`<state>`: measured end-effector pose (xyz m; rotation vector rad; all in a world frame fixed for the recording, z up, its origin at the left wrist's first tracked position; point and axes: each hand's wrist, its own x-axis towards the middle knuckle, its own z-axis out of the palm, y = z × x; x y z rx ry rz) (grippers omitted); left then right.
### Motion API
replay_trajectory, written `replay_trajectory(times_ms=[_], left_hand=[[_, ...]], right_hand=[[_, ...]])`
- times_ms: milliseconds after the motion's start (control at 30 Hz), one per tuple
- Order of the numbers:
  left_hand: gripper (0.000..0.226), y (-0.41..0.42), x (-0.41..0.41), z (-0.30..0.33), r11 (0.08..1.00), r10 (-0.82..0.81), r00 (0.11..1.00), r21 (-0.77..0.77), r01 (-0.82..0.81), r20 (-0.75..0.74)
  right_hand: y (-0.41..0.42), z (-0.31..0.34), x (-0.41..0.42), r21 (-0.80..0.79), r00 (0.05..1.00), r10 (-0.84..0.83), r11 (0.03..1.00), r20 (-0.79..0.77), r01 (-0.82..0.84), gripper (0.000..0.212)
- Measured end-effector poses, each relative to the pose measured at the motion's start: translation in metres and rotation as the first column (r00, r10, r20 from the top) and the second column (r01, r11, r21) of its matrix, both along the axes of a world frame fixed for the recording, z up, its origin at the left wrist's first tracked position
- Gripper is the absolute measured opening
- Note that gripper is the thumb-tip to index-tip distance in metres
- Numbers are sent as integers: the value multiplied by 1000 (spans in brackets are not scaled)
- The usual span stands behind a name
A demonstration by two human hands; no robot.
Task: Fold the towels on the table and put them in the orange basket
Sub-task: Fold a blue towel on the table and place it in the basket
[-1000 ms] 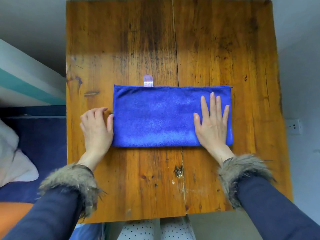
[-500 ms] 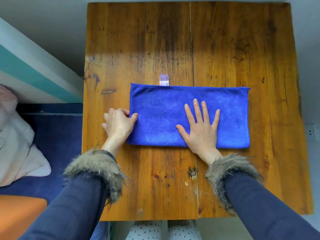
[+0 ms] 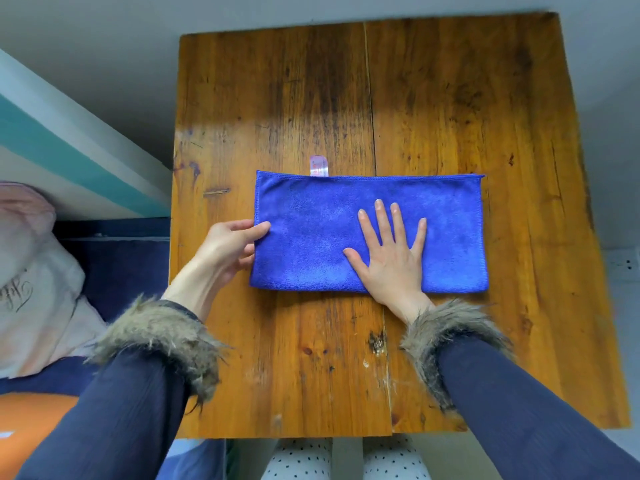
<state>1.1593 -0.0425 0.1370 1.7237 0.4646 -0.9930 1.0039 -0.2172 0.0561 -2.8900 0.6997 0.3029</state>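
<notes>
A: Where is the blue microfibre towel (image 3: 311, 237), folded to a long rectangle?

B: It lies flat on the worn wooden table (image 3: 450, 98), about in the middle. A small pale label (image 3: 319, 165) comes out from its far edge.

A: What do your hands do?

B: Your right hand (image 3: 391, 261) lies flat on the towel, right of its centre, with the fingers straight and spread; it grasps nothing. Your left hand (image 3: 228, 247) is at the left short edge of the towel. The thumb lies on top of the cloth and the other fingers are curled at the edge, so it pinches the towel there.

A: And the orange basket (image 3: 31, 431)?

B: You see only an orange part at the near left corner, beside the table and lower, partly behind your left dark sleeve with the fur cuff (image 3: 162, 341).
</notes>
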Motion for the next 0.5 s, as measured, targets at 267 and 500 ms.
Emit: replay_trajectory(times_ms=[267, 500], left_hand=[[33, -66, -39, 55, 989, -148, 967, 4, 150, 205], [28, -177, -98, 41, 933, -358, 845, 122, 338, 397]], right_hand=[[-46, 48, -28, 506, 943, -211, 861, 256, 55, 48], [-104, 48, -86, 767, 822, -544, 596, 168, 237, 24]])
